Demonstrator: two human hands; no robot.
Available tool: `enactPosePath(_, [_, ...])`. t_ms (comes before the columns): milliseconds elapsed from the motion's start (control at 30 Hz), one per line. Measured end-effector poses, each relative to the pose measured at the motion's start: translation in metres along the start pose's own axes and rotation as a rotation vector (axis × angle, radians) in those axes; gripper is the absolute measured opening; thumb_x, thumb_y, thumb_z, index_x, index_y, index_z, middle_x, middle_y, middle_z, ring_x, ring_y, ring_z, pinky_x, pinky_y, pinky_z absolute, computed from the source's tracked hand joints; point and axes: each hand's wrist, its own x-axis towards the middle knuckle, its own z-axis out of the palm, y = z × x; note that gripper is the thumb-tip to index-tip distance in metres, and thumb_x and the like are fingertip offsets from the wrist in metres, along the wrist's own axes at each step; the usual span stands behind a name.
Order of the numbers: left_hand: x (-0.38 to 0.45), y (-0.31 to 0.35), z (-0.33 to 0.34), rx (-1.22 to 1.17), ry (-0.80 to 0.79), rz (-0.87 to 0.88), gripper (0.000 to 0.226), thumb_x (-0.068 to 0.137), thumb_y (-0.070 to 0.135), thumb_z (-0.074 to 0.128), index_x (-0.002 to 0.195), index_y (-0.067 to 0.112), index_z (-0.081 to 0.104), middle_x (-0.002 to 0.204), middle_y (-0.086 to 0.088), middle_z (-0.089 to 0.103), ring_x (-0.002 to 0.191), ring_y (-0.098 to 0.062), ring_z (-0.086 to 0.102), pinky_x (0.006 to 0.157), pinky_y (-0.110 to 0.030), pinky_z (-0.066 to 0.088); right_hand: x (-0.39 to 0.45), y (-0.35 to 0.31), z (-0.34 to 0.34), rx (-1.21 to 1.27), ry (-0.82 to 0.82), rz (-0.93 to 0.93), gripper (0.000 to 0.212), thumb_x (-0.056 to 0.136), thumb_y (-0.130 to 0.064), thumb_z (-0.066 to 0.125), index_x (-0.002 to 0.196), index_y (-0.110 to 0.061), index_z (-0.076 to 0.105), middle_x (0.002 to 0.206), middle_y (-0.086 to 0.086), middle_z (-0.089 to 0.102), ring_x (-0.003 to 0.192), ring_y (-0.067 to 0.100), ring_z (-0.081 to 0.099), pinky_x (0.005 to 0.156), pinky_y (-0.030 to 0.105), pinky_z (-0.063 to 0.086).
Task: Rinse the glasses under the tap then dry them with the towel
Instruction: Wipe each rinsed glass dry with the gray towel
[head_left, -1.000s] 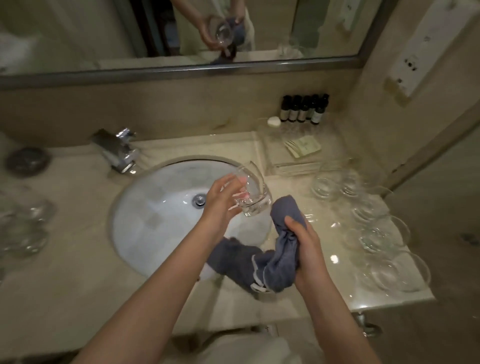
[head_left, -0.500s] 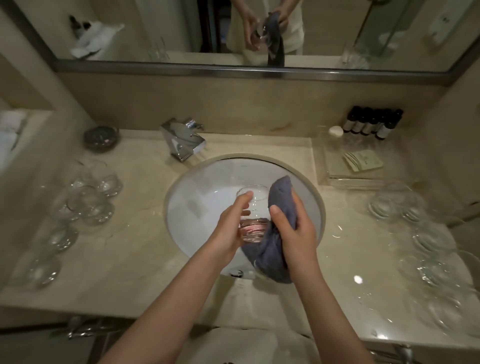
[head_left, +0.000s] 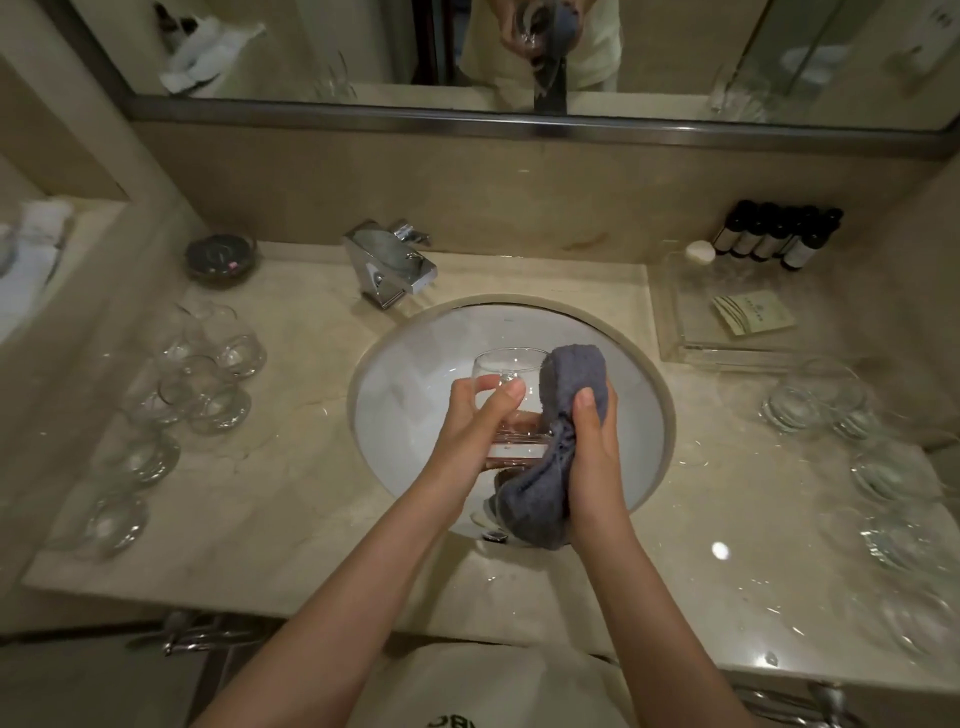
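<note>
Worktop: a shiny beige stone worktop (head_left: 291, 499) in a bathroom, with a round white sink (head_left: 410, 415) set in it.
Left hand: the left hand (head_left: 478, 431) grips a clear glass (head_left: 506, 366) over the sink, fingers curled round its side.
Right hand: the right hand (head_left: 592, 447) holds a blue-grey towel (head_left: 545, 478) and presses it on the right side of the glass.
Left side: more glasses (head_left: 208, 384) stand on the worktop left of the sink.
Right side: other glasses (head_left: 815, 405) stand on the right.
Behind: a silver tap (head_left: 387, 265) sits at the back of the sink.
Far corner: small dark bottles (head_left: 779, 239) stand by the wall, under a mirror (head_left: 363, 47).
</note>
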Motion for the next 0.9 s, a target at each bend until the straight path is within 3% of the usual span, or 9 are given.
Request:
enactPosePath(100, [0.0, 0.006, -0.006, 0.091, 0.013, 0.031, 0.044, 0.073, 0.061, 0.064, 0.105, 0.032, 0.059, 0.106, 0.006, 0.062, 0.09, -0.004, 0.061, 0.073, -0.018, 0.042, -0.009, 0.002, 0.003, -0.028, 0.041, -0.021, 0.058, 0.085, -0.056, 0.042, 0.14, -0.042, 0.035, 0.141, -0.007, 0.051, 0.129, 0.012, 0.048, 0.113, 0.043, 0.035])
enactPosePath(200, [-0.002, 0.006, -0.011, 0.092, 0.056, 0.068, 0.076, 0.044, 0.068, 0.07, 0.11, 0.031, 0.061, 0.105, 0.005, 0.06, 0.092, -0.007, 0.061, 0.073, -0.018, 0.043, -0.014, 0.001, 0.008, -0.085, 0.025, -0.064, 0.06, 0.085, -0.056, 0.041, 0.142, -0.041, 0.031, 0.144, -0.007, 0.048, 0.132, 0.012, 0.046, 0.113, 0.042, 0.034])
enactPosePath(300, [-0.006, 0.006, -0.017, 0.108, 0.129, 0.117, 0.097, 0.033, 0.066, 0.071, 0.122, 0.03, 0.053, 0.104, 0.003, 0.058, 0.093, -0.005, 0.061, 0.071, -0.014, 0.043, -0.017, -0.003, 0.014, -0.072, -0.007, -0.083, 0.05, 0.086, -0.053, 0.039, 0.135, -0.048, 0.031, 0.143, -0.009, 0.046, 0.132, 0.01, 0.045, 0.114, 0.039, 0.033])
enactPosePath(433, [-0.014, 0.011, -0.021, 0.041, 0.122, 0.199, 0.068, 0.048, 0.06, 0.071, 0.106, 0.034, 0.05, 0.091, -0.001, 0.062, 0.072, -0.004, 0.064, 0.065, -0.014, 0.049, -0.015, 0.0, 0.02, 0.062, -0.029, -0.004, 0.062, 0.087, -0.057, 0.041, 0.143, -0.031, 0.037, 0.138, -0.002, 0.054, 0.126, 0.016, 0.053, 0.11, 0.045, 0.039])
enactPosePath(500, [-0.017, 0.013, -0.022, -0.042, 0.079, 0.165, 0.058, 0.055, 0.064, 0.064, 0.1, 0.029, 0.053, 0.086, -0.003, 0.069, 0.07, -0.01, 0.067, 0.065, -0.028, 0.055, -0.016, 0.003, 0.024, 0.11, -0.054, 0.051, 0.06, 0.09, -0.059, 0.042, 0.142, -0.029, 0.039, 0.13, 0.001, 0.06, 0.118, 0.019, 0.059, 0.105, 0.048, 0.044])
enactPosePath(600, [-0.018, 0.015, -0.022, -0.04, 0.07, 0.1, 0.063, 0.054, 0.074, 0.049, 0.095, 0.028, 0.06, 0.085, 0.001, 0.073, 0.08, -0.017, 0.068, 0.08, -0.043, 0.053, -0.019, 0.008, 0.029, 0.116, -0.047, 0.103, 0.067, 0.085, -0.065, 0.042, 0.143, -0.033, 0.038, 0.131, 0.0, 0.059, 0.118, 0.018, 0.059, 0.104, 0.048, 0.045])
enactPosePath(700, [-0.018, 0.015, -0.026, 0.092, 0.141, 0.125, 0.063, 0.059, 0.079, 0.043, 0.097, 0.033, 0.063, 0.091, 0.01, 0.063, 0.077, -0.007, 0.059, 0.085, -0.036, 0.048, -0.022, 0.012, 0.031, 0.135, -0.023, 0.111, 0.068, 0.085, -0.063, 0.043, 0.145, -0.032, 0.035, 0.138, -0.001, 0.055, 0.123, 0.018, 0.056, 0.107, 0.048, 0.042])
enactPosePath(800, [-0.022, 0.012, -0.031, 0.111, 0.199, 0.188, 0.042, 0.088, 0.065, 0.049, 0.12, 0.039, 0.05, 0.094, 0.007, 0.065, 0.075, -0.008, 0.063, 0.08, -0.032, 0.053, -0.024, 0.011, 0.032, 0.118, -0.015, 0.09, 0.058, 0.092, -0.062, 0.042, 0.143, -0.034, 0.036, 0.137, -0.002, 0.055, 0.123, 0.018, 0.055, 0.107, 0.049, 0.042])
enactPosePath(900, [-0.025, 0.012, -0.034, 0.135, 0.201, 0.216, 0.045, 0.077, 0.066, 0.056, 0.114, 0.042, 0.047, 0.098, 0.006, 0.067, 0.077, -0.009, 0.069, 0.08, -0.034, 0.058, -0.026, 0.009, 0.037, 0.029, 0.004, 0.053, 0.062, 0.081, -0.074, 0.043, 0.137, -0.048, 0.037, 0.135, -0.006, 0.056, 0.124, 0.018, 0.054, 0.109, 0.049, 0.039])
